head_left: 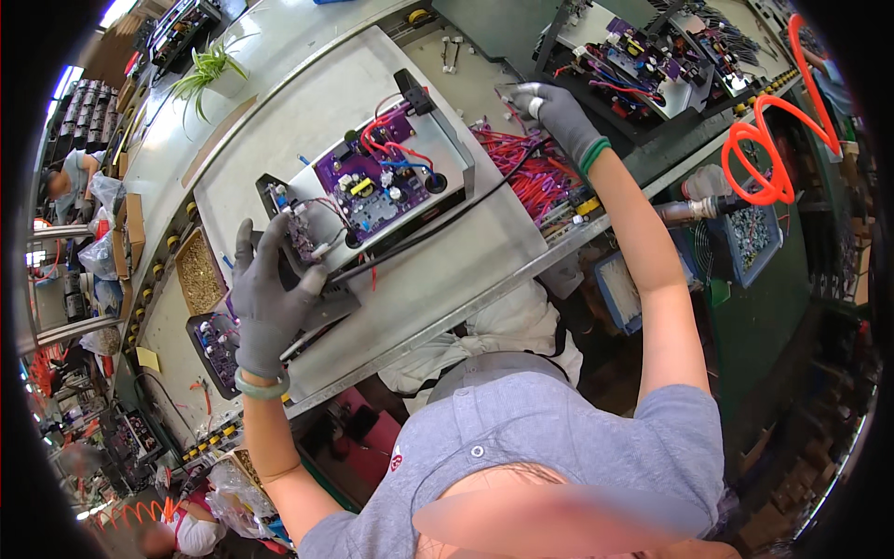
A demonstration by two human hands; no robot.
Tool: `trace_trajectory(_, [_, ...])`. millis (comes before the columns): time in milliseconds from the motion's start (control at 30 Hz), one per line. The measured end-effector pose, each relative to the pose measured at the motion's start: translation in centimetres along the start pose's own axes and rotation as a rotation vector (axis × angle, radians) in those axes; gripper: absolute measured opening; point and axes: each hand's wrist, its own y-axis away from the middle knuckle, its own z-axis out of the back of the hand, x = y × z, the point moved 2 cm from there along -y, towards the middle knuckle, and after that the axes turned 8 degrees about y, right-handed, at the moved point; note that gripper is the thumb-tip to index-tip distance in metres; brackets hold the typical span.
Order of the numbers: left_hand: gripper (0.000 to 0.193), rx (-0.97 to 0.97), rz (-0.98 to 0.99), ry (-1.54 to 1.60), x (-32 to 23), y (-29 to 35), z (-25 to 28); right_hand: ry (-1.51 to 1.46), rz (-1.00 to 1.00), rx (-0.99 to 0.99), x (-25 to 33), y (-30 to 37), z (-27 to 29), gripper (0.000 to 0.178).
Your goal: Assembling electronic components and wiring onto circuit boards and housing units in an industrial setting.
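My left hand (270, 303), in a grey glove, has its fingers spread at the near-left end of a metal chassis. Its fingertips are beside a small upright circuit board (301, 235); whether they touch it is unclear. A purple circuit board (372, 177) with red and blue wires lies on the chassis (447, 140). To the right, my gloved right hand (559, 116) reaches over the far edge of a pile of red wires (531, 177). Its fingers are drawn together; what they hold, if anything, cannot be made out. A black cable (419, 238) runs along the chassis's near side.
Another chassis with boards (624, 65) stands at the far right. Small parts fill a tray (197, 270) on the left, near another purple board (216, 349). A coiled orange air hose (759, 177) hangs at right. A potted plant (219, 74) stands far left.
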Motion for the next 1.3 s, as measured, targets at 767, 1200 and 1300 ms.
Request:
trace_trajectory(767, [0.069,-0.066,-0.036,0.163,-0.6,-1.0,-0.6,1.324,0.125,0.210,-4.5,-13.8,-9.1,0.029])
trace_trajectory(1200, [0.062,-0.209,-0.187,-0.169,-1.6,-0.9,0.7,-0.319,0.193,0.131,14.2,6.7,-0.1,0.032])
trace_trajectory(1300, [0.057,-0.350,-0.254,0.004,-3.2,-2.5,1.2,-0.331,0.248,0.235,17.1,9.6,-1.4,0.034])
